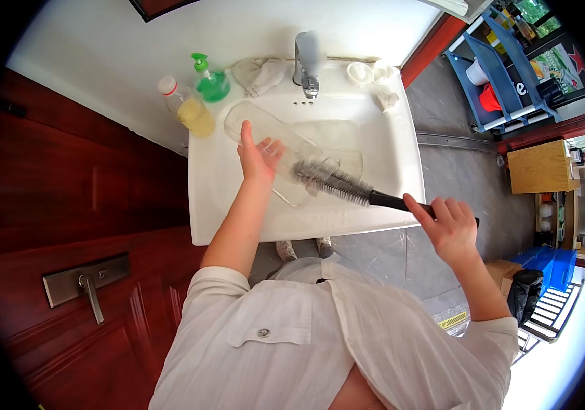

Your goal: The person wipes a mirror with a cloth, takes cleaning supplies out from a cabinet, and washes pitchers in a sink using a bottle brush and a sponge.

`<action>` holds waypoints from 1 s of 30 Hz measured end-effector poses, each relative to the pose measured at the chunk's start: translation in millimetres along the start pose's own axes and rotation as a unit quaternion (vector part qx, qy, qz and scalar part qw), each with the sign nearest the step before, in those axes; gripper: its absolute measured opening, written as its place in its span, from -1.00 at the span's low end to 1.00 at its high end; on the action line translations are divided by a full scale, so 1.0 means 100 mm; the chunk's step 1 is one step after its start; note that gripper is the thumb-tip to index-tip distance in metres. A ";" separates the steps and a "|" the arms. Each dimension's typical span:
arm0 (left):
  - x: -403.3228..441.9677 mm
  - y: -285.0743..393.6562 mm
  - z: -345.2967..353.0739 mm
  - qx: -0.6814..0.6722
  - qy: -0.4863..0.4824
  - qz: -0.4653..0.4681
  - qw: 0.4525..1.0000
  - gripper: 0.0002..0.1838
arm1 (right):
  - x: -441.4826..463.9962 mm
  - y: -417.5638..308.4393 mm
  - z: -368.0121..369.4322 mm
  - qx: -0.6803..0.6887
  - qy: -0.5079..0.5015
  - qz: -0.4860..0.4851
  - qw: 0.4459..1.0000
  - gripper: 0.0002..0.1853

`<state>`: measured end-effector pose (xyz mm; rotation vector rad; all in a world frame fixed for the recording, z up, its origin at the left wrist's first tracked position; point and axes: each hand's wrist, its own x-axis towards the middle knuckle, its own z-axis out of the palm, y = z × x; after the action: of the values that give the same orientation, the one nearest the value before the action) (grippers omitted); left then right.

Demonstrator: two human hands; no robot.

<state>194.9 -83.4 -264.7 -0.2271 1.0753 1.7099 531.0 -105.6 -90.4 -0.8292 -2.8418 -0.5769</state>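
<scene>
Left hand [259,160], over the left part of the basin: a loose grasp on a long, clear, transparent container [265,126], thumb extended and fingers partly curled against it. The container lies aslant above the basin, its far end toward the rear left corner. Right hand [451,229], beyond the right front corner of the sink: fingers clenched around the black handle of a long brush with grey bristles [347,186]. The brush crosses above the front rim, its bristled head at the near end of the container; how far the head reaches inside cannot be told. A second clear container [337,137] lies in the white rectangular sink [220,222].

Edges and room: the rear ledge carries, from the left, a clear bottle of yellow liquid with a pale cap [195,117], a green pump bottle [212,85], a crumpled whitish cloth [258,74], a grey metal faucet [308,65] and small white cups [361,74] near the right corner. The dark red door [87,219] stands close beside the left edge. Open basin surface lies between the second container and the right wall; grey floor [456,164] extends beyond the right edge, around the right forearm.
</scene>
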 end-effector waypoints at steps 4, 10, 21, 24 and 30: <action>0.00 0.04 0.04 -0.001 0.050 0.032 0.998 -0.08 | -0.08 0.00 0.10 0.006 -0.035 -0.024 0.999 -0.42; -0.03 -0.06 0.09 -0.023 -0.017 0.080 0.996 -0.18 | -0.17 -0.10 0.29 0.298 -0.110 0.167 0.933 -0.58; -0.54 -0.47 0.39 0.008 -0.149 0.030 0.988 -0.34 | 0.02 -0.73 1.10 0.472 -0.047 0.309 0.825 -0.73; -0.39 -0.34 0.17 0.038 -0.284 -0.021 0.958 -0.36 | 0.09 -0.62 0.90 0.687 -0.169 0.394 0.586 -0.70; -0.46 -0.35 0.38 -0.006 -0.340 -0.011 0.940 -0.35 | 0.30 -0.76 0.64 0.838 -0.258 0.349 0.332 -0.52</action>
<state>256.8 -84.3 -233.7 0.3313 0.5401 1.5912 464.0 -125.1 -167.2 -1.2482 -1.1771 2.4516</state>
